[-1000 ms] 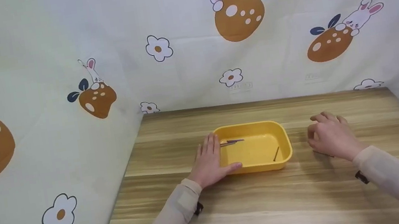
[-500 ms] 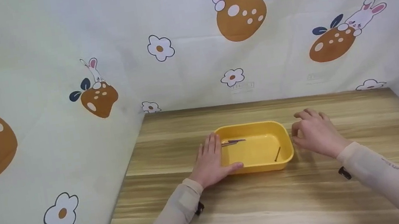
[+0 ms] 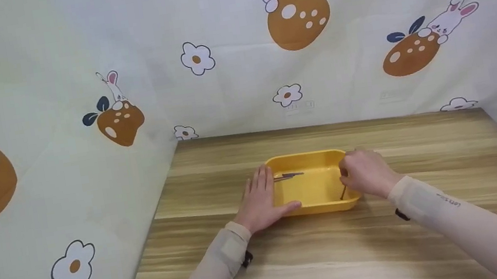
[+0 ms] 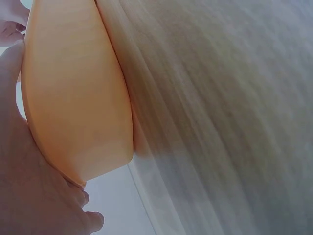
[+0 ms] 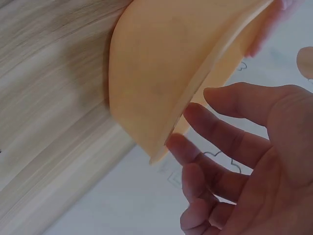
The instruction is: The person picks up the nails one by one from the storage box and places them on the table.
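A yellow plastic tray [image 3: 318,209] stands on the table. My left hand [image 3: 261,201] lies along its left end, fingers straight over the rim and thumb reaching along the near edge. My right hand [image 3: 367,172] is bent over the tray's right end, fingers pointing down inside. In the right wrist view the thumb and index fingertips come close together right at the rim; I cannot tell whether they pinch something. Just under those fingertips, a thin dark nail [image 3: 343,192] leans in the tray's right corner. Several similar thin dark pieces [image 3: 291,175] lie at the tray's left side, partly covered by my left fingers.
The wood-grain table [image 3: 296,260] extends around the tray on all sides. A pale curtain [image 3: 231,88] printed with rabbits and flowers hangs behind it and along both sides. Both wrists carry small dark devices on their bands.
My right hand has moved left from the table, where a thin dark piece showed beneath it, to over the tray's right end. My left hand has stayed in place.
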Tool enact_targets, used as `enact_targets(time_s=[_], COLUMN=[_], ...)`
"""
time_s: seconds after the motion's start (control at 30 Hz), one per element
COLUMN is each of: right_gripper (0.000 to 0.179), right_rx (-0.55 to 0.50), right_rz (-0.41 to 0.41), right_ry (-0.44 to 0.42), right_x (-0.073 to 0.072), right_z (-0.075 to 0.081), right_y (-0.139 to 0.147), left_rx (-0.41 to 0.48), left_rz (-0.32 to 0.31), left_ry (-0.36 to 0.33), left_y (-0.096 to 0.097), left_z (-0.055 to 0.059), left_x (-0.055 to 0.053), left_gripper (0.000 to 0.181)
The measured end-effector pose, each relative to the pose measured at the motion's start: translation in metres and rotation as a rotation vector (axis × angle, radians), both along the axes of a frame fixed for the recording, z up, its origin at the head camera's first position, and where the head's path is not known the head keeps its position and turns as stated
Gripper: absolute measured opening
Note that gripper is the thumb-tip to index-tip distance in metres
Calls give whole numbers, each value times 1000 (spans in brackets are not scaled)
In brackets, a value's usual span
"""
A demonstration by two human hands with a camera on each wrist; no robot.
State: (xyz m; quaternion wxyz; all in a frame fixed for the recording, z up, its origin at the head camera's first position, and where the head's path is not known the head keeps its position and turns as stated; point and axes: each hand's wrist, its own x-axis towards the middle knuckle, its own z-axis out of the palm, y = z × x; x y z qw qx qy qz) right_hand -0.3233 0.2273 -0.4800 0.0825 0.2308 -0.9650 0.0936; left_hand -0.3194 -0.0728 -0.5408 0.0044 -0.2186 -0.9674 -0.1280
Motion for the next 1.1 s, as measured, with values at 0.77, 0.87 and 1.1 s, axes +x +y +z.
enact_targets(time_s=[0.77, 0.87, 1.1], right_gripper=[13, 11, 14], right_rx=[309, 297, 246], right_rz=[36, 34, 18], right_ry=[-186, -181, -157], right_x=[-10, -10, -12], right_z=[-22, -24, -27], right_y=[-45, -46, -47], left_rx=[21, 22, 45], left_rz=[-2, 1, -2], left_ry=[-13, -22, -17], left_y=[0, 0, 0], left_z=[-1, -1, 0], left_x=[1, 1, 0], left_gripper=[125, 124, 119])
